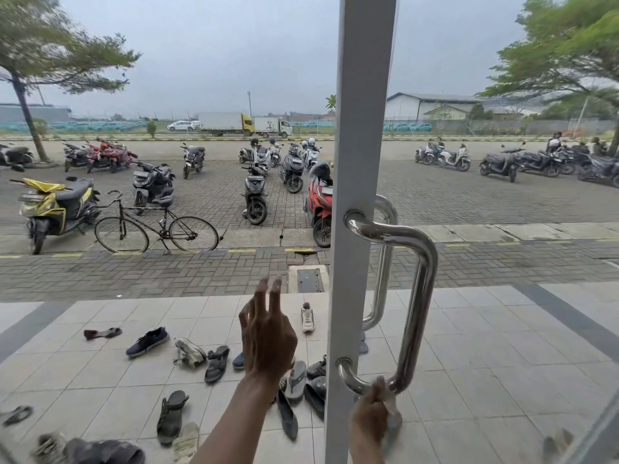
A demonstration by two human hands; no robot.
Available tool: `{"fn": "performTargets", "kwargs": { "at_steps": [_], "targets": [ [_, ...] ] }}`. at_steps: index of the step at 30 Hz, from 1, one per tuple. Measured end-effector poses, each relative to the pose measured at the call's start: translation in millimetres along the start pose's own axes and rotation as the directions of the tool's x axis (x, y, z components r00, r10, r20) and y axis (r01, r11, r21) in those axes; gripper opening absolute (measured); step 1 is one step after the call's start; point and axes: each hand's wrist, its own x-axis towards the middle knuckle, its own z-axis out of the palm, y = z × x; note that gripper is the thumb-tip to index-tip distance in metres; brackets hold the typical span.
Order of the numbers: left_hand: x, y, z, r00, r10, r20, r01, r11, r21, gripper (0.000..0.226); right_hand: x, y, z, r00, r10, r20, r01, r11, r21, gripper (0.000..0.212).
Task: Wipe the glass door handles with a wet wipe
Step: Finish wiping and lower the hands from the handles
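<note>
A polished steel D-shaped door handle (pixel 420 296) is fixed to the white frame (pixel 355 162) of a glass door. A second handle (pixel 382 279) shows through the glass on the outer side. My right hand (pixel 373 413) grips the lower bend of the near handle with a pale wet wipe (pixel 392 415) pressed between fingers and steel. My left hand (pixel 266 333) is raised left of the frame, fingers spread, holding nothing.
The glass pane (pixel 502 329) fills the right side. Beyond lies a tiled porch with several scattered shoes and sandals (pixel 217 361). Further out a bicycle (pixel 155 226) and several parked motorbikes (pixel 254 192) stand on brick paving.
</note>
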Motion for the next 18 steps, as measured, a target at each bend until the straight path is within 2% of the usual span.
{"fn": "performTargets", "kwargs": {
  "at_steps": [3,6,8,10,13,14,16,18],
  "targets": [
    [-7,-11,5,0.998,-0.064,0.001,0.064,0.998,0.000,0.068,-17,-13,23,0.979,0.121,0.162,-0.155,0.964,0.217,0.048],
    [-9,-13,8,0.996,-0.090,0.021,0.090,0.996,-0.027,0.066,-35,-22,47,0.897,0.133,0.422,-0.245,0.943,0.223,0.025],
    [-9,-14,10,0.997,-0.071,0.038,0.072,0.997,-0.009,0.064,-42,-26,60,0.865,0.066,0.498,-0.151,0.979,0.133,0.027],
    [-13,-21,9,0.997,-0.061,0.051,0.061,0.998,0.011,0.060,-46,-19,65,0.850,-0.003,0.527,0.022,0.999,-0.030,0.034],
    [-30,-45,18,0.983,-0.122,0.135,0.119,0.992,0.034,0.059,-48,6,69,0.863,-0.038,0.503,0.174,0.958,-0.227,0.030],
    [-42,-61,28,0.971,-0.161,0.176,0.152,0.986,0.063,0.054,-46,25,72,0.873,-0.036,0.487,0.191,0.943,-0.273,0.036],
    [-63,-85,44,0.914,-0.258,0.313,0.228,0.965,0.129,0.050,-37,56,68,0.878,-0.029,0.478,0.240,0.891,-0.386,0.042],
    [-96,-113,62,0.810,-0.374,0.451,0.315,0.927,0.204,0.048,-27,95,67,0.862,0.029,0.506,0.265,0.825,-0.499,0.035]
  ]
}}
